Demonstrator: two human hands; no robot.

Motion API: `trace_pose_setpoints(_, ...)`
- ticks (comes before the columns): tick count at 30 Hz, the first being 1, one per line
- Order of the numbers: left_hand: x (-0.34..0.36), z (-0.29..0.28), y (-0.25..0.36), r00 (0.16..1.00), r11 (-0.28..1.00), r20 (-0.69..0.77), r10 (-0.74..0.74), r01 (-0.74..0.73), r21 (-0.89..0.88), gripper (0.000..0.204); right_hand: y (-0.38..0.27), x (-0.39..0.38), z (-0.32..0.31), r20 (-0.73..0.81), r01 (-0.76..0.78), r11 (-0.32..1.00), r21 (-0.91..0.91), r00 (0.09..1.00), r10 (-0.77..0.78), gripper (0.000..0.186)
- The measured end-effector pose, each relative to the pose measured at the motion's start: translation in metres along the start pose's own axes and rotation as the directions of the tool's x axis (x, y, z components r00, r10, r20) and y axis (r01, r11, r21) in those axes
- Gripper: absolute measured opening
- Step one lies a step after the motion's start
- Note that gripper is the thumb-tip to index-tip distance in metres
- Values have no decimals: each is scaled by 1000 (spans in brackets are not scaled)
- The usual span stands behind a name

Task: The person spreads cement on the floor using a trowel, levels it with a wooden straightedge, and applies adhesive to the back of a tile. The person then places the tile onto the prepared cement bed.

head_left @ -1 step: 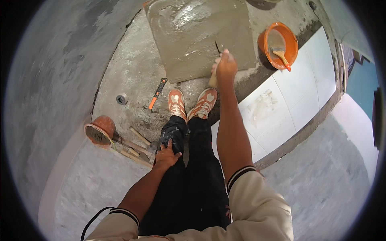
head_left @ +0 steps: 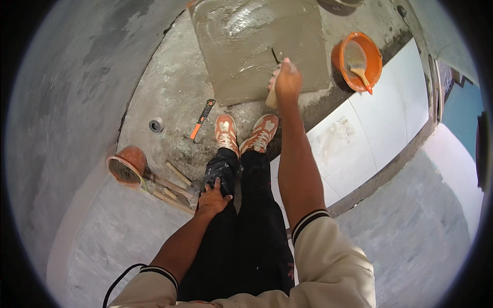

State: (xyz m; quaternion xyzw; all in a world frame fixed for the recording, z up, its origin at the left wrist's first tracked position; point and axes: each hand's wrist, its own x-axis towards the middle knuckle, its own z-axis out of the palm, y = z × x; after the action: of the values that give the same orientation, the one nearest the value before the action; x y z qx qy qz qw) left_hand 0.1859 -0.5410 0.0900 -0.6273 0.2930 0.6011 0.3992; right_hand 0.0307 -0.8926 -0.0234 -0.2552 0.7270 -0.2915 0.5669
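Note:
My right hand (head_left: 285, 82) is closed around a trowel (head_left: 271, 98) with a pale wooden handle. Its thin dark metal end sticks out beyond my fist and looks edge-on; the grip hides the rest. The tool is over the near right part of a square slab of wet grey mortar (head_left: 257, 51), smooth and shiny on top. I cannot tell whether the metal touches the mortar. My left hand (head_left: 213, 200) lies on my left knee, fingers spread, holding nothing.
An orange bucket (head_left: 377, 66) holds murky water and a brush (head_left: 362, 77). White tiles (head_left: 370, 123) lie at right. A hammer (head_left: 202, 120) with black and orange handle and a grey ring (head_left: 156, 124) lie left of my shoes. Farther left are another bucket (head_left: 128, 161) and wooden-handled tools (head_left: 177, 173).
My right hand and the trowel have shifted slightly forward and left over the mortar. My left hand stays on the knee. The whole view has moved a little.

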Motion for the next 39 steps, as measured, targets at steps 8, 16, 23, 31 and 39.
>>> trace_pose_setpoints(8, 3, -8, 3, 999, 986, 46, 6, 1, -169, 106, -30, 9, 62, 160, 156, 968, -195, 979, -126, 43)
trace_pose_setpoints(16, 8, 0, -4, 999, 980, 35, 7, 1, -197, 102, -81, -15, 116, 491, 592, 334, -733, 801, -343, 44)
trace_pose_setpoints(23, 0, -18, -4, 998, 966, 58, 11, 4, -258, 102, -162, 47, 176, 611, 621, -6, -784, 770, -182, 44)
trace_pose_setpoints(31, -1, -19, -6, 997, 961, 78, 3, 19, -277, 104, -205, 145, 59, 400, 416, 86, -905, 903, -160, 49)
trace_pose_setpoints(39, 2, -20, -11, 998, 965, 39, 48, -37, -259, 103, -116, 139, -33, 171, 275, 750, -601, 961, -215, 51)
